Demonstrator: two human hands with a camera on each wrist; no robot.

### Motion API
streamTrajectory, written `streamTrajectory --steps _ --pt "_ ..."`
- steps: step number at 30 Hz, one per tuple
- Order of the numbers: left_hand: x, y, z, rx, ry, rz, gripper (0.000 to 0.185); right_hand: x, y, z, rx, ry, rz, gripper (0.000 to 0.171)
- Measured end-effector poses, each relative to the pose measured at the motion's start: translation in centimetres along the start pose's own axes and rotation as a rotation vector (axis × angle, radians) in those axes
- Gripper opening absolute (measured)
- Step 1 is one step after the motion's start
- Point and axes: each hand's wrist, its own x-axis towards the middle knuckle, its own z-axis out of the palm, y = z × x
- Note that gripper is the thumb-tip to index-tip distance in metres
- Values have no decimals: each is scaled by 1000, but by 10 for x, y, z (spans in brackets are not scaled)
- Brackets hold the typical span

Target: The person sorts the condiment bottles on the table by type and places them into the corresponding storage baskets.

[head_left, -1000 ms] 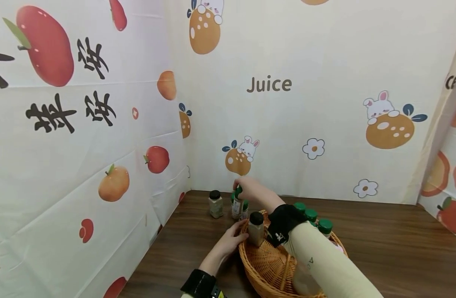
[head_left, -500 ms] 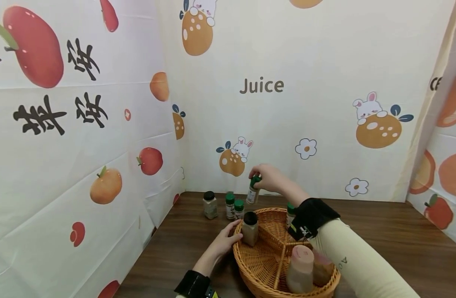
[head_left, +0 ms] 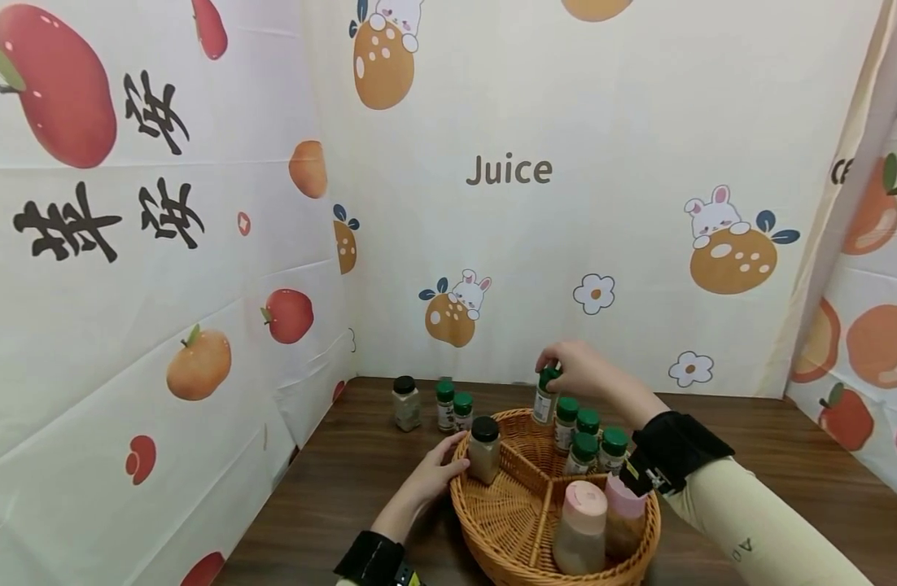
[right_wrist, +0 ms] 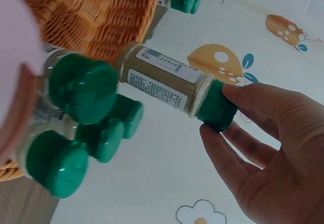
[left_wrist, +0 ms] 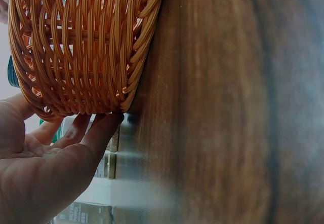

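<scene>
basket (head_left: 492, 521) holding spice jars (head_left: 588, 443), hand (head_left: 576, 370) gripping one

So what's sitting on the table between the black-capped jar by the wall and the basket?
Two small green-capped bottles stand side by side between that jar and the basket, seen in the head view.

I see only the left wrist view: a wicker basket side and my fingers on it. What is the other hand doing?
Observer: The right hand pinches the green cap of a spice bottle over the far part of the basket.
Operator: Are other bottles already inside?
Observer: Yes, four green-capped bottles stand in the far right compartment, and two pink-capped jars in the near one.
Operator: Is anything near my left hand?
Observer: The left hand rests open on the rim, beside a black-capped jar in the left compartment.
</scene>
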Motion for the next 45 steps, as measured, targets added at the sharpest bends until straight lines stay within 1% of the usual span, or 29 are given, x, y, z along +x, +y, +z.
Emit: streamTrajectory --steps 6,11,14,20,24,28,34,40,45 --pt "-1 -1 -1 13 8 -4 57 -10 12 12 -3 -50 14 17" --pt "-1 0 -1 18 11 -8 57 -18 17 25 -58 -122 17 17" --pt "0 1 -1 18 14 -11 57 -22 19 30 -96 -148 14 18" --pt "1 3 0 37 21 -17 57 -25 21 37 -142 -167 2 18" --pt "0 3 0 40 24 -14 56 -25 20 40 -151 -175 6 18" --pt "0 3 0 20 16 -12 56 -26 19 43 -180 -191 24 19" --pt "-1 0 1 27 16 -17 56 -28 18 46 -194 -209 39 20" --pt "-1 2 0 78 7 -30 57 -26 17 44 -205 -221 29 21" --pt "1 4 -2 86 1 -20 56 -22 17 39 -195 -210 12 19"
